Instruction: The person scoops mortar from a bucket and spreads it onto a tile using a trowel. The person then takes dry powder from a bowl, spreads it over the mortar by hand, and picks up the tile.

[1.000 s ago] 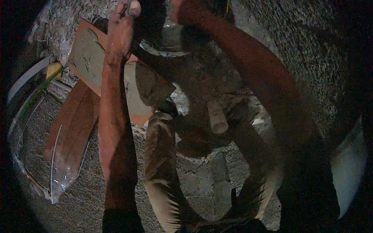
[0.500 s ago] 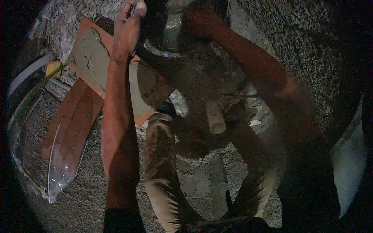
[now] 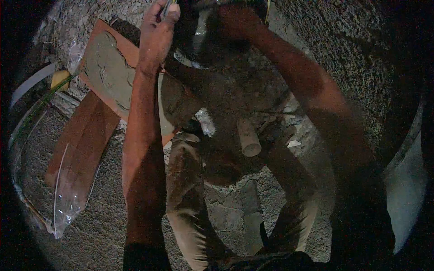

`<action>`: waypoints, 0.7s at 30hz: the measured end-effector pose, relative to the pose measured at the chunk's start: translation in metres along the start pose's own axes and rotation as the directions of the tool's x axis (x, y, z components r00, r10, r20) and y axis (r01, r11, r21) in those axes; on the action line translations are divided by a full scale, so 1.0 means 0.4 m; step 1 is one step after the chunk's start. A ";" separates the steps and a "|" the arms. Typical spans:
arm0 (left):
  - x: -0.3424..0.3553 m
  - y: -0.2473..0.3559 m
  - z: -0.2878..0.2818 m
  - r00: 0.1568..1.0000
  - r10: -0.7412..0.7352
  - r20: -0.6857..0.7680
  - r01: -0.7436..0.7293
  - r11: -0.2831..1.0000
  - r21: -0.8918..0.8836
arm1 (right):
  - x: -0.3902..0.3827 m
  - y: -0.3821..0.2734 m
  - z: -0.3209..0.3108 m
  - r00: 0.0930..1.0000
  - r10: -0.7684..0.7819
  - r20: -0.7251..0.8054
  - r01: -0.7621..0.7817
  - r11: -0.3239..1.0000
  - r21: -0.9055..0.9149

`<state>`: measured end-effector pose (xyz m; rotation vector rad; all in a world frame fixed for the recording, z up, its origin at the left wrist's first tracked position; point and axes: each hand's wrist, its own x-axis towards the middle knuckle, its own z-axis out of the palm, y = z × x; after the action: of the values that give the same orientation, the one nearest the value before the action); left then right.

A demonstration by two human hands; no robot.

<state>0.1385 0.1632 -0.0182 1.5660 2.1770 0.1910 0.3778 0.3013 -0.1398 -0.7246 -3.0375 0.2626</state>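
Small pale object (image 3: 167, 7) pinched in my left hand (image 3: 156, 38), at the fingertips, top of view. Right hand (image 3: 235, 20) beside it, too dark to tell its grip. Weak pinch: object could drop onto the clay slab (image 3: 106, 72) below.

the rough stony ground (image 3: 81, 235) holds a flat orange board (image 3: 104, 67), a clear plastic bag (image 3: 68, 198) and a short pipe (image 3: 248, 137).

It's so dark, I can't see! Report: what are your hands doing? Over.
Left hand up high, pinching a small thing, too dim to name. Right hand on a dark round object at the top edge. Clay-smeared board beside the left arm.
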 end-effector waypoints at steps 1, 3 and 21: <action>0.000 0.003 -0.002 0.997 0.058 -0.045 -0.059 0.998 -0.016 | 0.036 0.017 -0.008 0.999 0.046 -0.012 -0.046 0.999 0.023; -0.001 -0.013 0.004 0.990 0.113 -0.089 -0.116 0.993 -0.029 | 0.057 -0.011 -0.006 0.998 0.068 0.001 -0.068 0.997 0.031; -0.022 0.078 -0.034 0.978 -0.038 -0.206 -0.120 0.705 -0.699 | -0.067 -0.083 -0.143 0.963 -0.038 0.267 0.067 0.992 -0.102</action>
<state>0.1617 0.1676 0.0076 1.1582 1.8415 1.1169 0.3895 0.2695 -0.0773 -0.6622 -3.3430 0.2068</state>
